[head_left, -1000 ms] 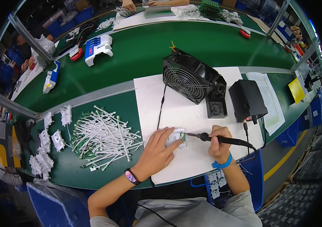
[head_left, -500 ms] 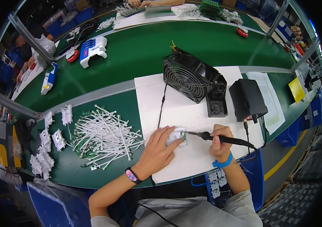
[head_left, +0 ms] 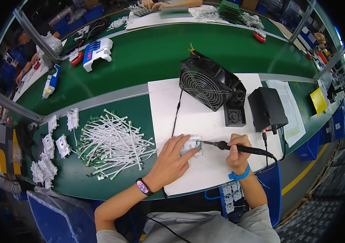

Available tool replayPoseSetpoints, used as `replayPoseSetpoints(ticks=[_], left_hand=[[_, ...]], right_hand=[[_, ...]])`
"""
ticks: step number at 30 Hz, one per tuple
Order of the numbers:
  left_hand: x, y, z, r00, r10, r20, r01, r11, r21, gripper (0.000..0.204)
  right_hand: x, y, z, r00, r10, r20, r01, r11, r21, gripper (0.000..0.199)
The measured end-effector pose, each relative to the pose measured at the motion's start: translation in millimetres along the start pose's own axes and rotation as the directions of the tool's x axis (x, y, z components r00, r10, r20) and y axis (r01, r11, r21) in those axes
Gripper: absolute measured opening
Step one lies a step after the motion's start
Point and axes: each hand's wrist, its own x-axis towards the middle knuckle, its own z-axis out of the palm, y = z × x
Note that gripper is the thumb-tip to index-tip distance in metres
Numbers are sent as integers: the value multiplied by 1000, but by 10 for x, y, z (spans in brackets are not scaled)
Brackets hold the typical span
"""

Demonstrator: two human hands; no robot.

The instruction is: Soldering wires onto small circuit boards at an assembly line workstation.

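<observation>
My left hand point(head_left: 171, 162) lies over a small white plastic housing point(head_left: 190, 142) on white paper, its thumb and fingers holding the piece down. A small green circuit board point(head_left: 199, 145) shows at the housing's right end. Pinched in the fingers of my right hand point(head_left: 238, 152) is a black-handled soldering iron point(head_left: 222, 145). Its thin tip points left and is at the board's edge; whether it touches cannot be made out. Left of my left hand lies a pile of white cables with green boards point(head_left: 113, 143). More white housings point(head_left: 63, 146) lie farther left.
A black fan point(head_left: 205, 83) stands behind my hands, beside a black iron stand point(head_left: 235, 115). A black power box point(head_left: 267, 108) stands to the right, its cord hanging near my right hand. Blue-and-white devices point(head_left: 98, 54) rest on the green belt point(head_left: 148, 52) beyond a metal rail.
The view has shifted slightly. Both hands keep their places at the housing, the iron's tip still at the board. The blue-and-white devices seem to have moved a little left along the green belt.
</observation>
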Motion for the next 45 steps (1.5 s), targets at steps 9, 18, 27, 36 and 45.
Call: replayPoseSetpoints(ticks=[9,18,27,36,45], left_hand=[[-6,-10,9,1000,5,-9,-5,1000,-5,50],[-6,-16,6,1000,1,7,-1,1000,-24,52],[7,-159,-91,998,-26,52,34,988,-154,42],[49,-165,-123,993,-75,90,98,954,-283,42],[89,-122,-142,993,-81,88,101,963,-250,38]], right_hand=[[-25,26,0,999,11,-47,-8,999,50,18],[-28,32,12,997,33,-73,-29,998,60,18],[-17,-10,-17,992,83,-91,-72,991,116,21],[-6,-16,-12,997,70,21,-73,975,211,22],[53,-51,-2,998,37,49,-46,977,210,19]])
